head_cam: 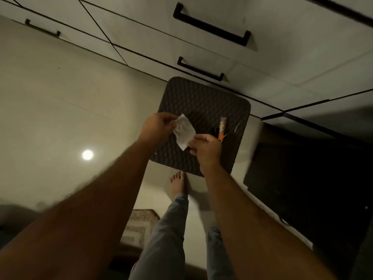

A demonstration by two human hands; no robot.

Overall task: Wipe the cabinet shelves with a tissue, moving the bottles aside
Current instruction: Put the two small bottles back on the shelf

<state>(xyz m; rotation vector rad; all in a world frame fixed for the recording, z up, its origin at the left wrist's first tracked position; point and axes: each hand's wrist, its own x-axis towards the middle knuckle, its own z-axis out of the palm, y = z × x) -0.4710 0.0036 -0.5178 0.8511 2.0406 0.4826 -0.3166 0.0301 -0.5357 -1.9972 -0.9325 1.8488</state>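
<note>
A glossy pale floor [60,102] reflects a round light. A dark quilted mat [203,106] lies on it, close against the base of the white drawers [153,33]. An orange tube [222,128] and some thin dark items, too dim to name, lie on the mat. A bare foot [177,184] stands just beside the mat's near edge. A patterned rug [139,225] lies on the floor nearer the viewer.

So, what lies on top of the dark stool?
On the dark stool, an orange tube and thin dark items, too blurred to name. Both hands and the tissue cover part.
</note>
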